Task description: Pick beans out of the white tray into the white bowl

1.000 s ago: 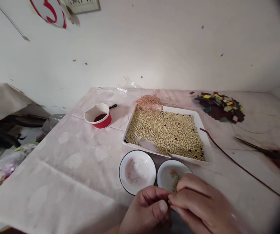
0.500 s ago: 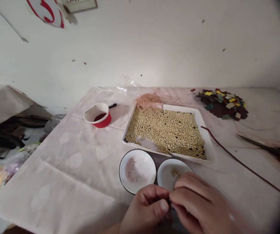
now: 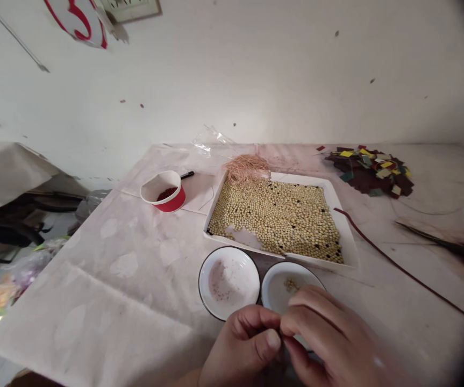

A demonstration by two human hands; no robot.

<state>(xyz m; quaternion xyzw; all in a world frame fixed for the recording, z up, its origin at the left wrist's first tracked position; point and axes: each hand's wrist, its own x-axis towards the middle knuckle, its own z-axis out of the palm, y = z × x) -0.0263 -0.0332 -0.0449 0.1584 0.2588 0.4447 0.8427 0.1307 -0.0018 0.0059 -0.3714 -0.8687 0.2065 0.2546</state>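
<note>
My left hand [image 3: 245, 346] is closed, thumb pressed against the bent forefinger, at the bottom middle of the head view. Touching its fingertips, my right hand [image 3: 328, 336] pinches at the same spot. Whatever small thing sits between the fingertips is too hidden to make out. Beneath my right hand is a white dark-rimmed bowl [image 3: 274, 285] holding a few pale beads [image 3: 291, 284]. Left of it stands a second white bowl [image 3: 237, 287] with reddish specks on its bottom. Behind both bowls lies a white tray [image 3: 348, 244] filled with pale yellow beads [image 3: 276, 215] and some dark ones.
A bundle of pinkish thread [image 3: 248, 167] rests on the tray's back left corner. To the left are a red-and-white paper cup [image 3: 171, 201] and a black pen [image 3: 187, 174]. At right lie coloured scraps [image 3: 371, 172], a dark red cord [image 3: 397, 258] and dark scissors [image 3: 437, 242].
My right hand's thumb and forefinger have shifted slightly at the pinch point. The left hand stays almost in place, and the view has moved a little.
</note>
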